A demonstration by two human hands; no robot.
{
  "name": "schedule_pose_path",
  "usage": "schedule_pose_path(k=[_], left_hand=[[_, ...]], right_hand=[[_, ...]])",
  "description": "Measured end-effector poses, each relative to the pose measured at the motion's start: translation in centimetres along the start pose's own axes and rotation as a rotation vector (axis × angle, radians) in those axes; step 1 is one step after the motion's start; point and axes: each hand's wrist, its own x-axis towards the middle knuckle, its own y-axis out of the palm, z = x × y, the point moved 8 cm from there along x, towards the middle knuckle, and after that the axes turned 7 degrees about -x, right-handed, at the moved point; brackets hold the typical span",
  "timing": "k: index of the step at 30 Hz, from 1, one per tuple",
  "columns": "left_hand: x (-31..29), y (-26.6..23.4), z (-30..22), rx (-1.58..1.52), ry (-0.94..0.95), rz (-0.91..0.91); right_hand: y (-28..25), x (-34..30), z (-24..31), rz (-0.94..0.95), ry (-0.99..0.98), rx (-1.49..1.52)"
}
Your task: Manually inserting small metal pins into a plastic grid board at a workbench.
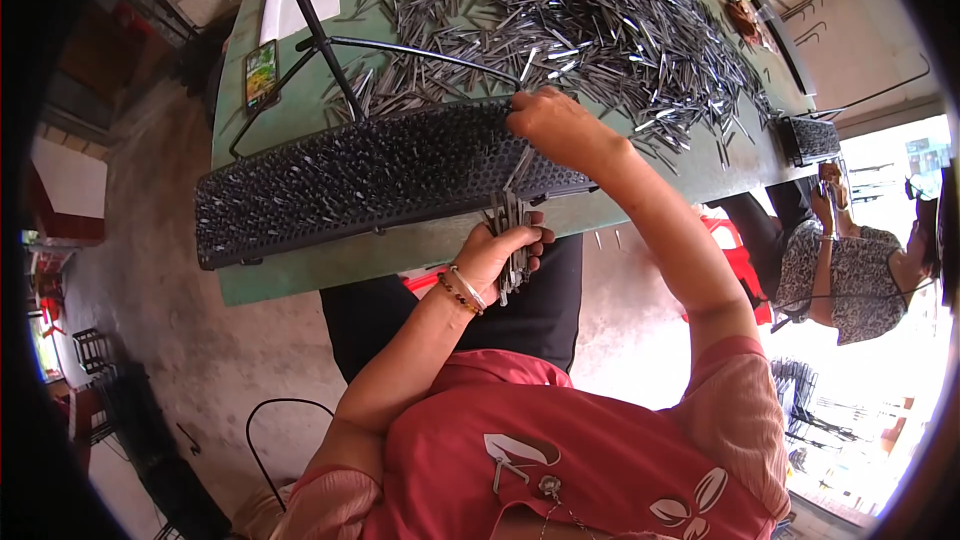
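A long black perforated rack point(350, 185) stands tilted along the near edge of the green table point(285, 277). Most of its holes are filled with dark, upright pieces. Just below the rack's near edge, my left hand point(497, 254) is closed round a bundle of thin metal strips point(510, 220), one of them jutting up toward the rack. My right hand point(548, 120) is at the rack's far edge, right of the middle, with fingers pinched together. Whatever lies between those fingertips is hidden.
A big heap of loose metal strips point(610, 30) spreads over the table beyond the rack. A black metal frame point(318, 43) rises behind the rack. A phone point(261, 75) and white paper point(300, 5) lie at far left. Another person point(850, 270) sits at right beside a smaller rack point(810, 140).
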Motion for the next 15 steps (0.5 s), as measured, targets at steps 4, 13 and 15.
schedule_pose_path(k=[4,13,15], left_hand=[[0.0,0.1,0.1,0.012,-0.008,-0.008],[0.2,-0.3,0.4,0.008,-0.021,-0.013],[0.3,-0.4,0.4,0.006,-0.015,-0.012]], right_hand=[[0.1,0.3,0.5,-0.040,-0.025,-0.050],[1.9,0.1,0.0,0.077,0.084,0.014],[1.7,-0.2,-0.7,0.051,0.199,0.171]])
